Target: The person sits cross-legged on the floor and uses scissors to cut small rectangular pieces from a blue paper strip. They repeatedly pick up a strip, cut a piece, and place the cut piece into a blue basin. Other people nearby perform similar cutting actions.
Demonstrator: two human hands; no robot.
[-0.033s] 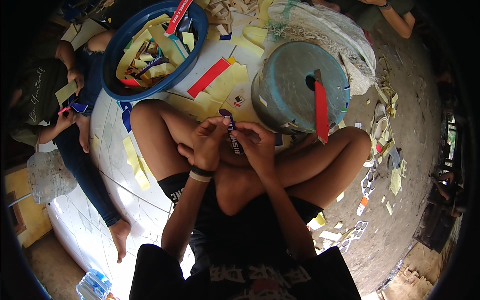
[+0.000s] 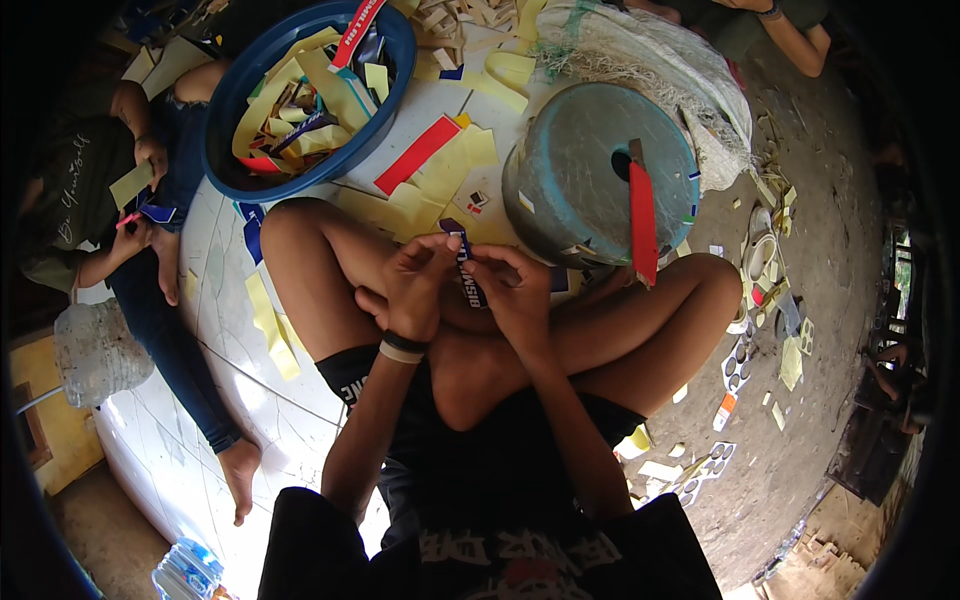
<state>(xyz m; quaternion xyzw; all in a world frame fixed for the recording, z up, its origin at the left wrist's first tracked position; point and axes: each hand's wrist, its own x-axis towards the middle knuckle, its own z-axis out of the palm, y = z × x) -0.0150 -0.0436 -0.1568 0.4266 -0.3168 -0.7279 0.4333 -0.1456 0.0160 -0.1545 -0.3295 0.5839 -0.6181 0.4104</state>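
Between my hands, above my crossed legs, is a narrow dark blue strip (image 2: 472, 291) with white printing, probably card or sticker material. My left hand (image 2: 412, 285) pinches its upper part between thumb and fingertips. Close beside it, my right hand (image 2: 514, 292) grips the strip's right edge, also with thumb and fingers. The strip's lower end hangs free below the fingers. Just beyond my hands, pale yellow sheets (image 2: 440, 187) and a red strip (image 2: 417, 155) lie on the white tiles.
A blue basin (image 2: 214, 150) full of scraps stands far left. At the right, a grey-blue drum-like container (image 2: 570, 125) bears a red strip (image 2: 642, 225). Behind it lies a white sack (image 2: 690, 80). A co-worker's hands (image 2: 150, 160) hold a card at left. Scraps litter the brown floor (image 2: 690, 380).
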